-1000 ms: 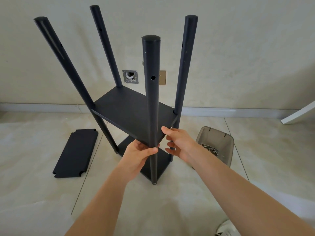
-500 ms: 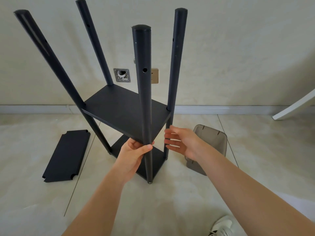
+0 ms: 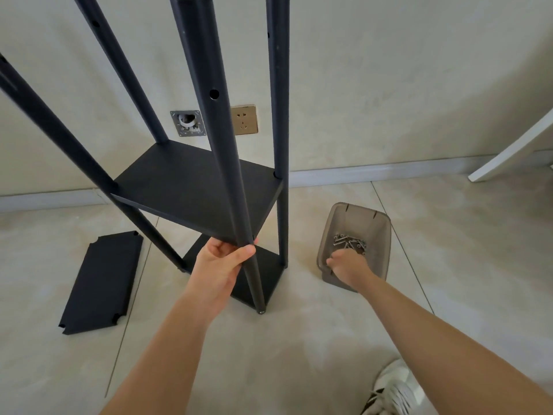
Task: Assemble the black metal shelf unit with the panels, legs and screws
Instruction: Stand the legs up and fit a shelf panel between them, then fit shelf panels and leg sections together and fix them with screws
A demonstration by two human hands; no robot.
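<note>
From the head camera, I saw the black shelf unit [image 3: 197, 187] standing on the floor near the wall, with two panels already on its four legs. My left hand [image 3: 220, 265] had its fingers wrapped around the near leg [image 3: 221, 151], right at the corner of the upper panel. My right hand [image 3: 348, 265] was down in the small gray tub [image 3: 380, 250] to the right, over the screws [image 3: 348, 242]. I could not tell if those fingers had closed on one. A spare panel [image 3: 101, 280] lay flat on the floor to the left. I think I was fetching a screw. Next, it should go into that corner.
</note>
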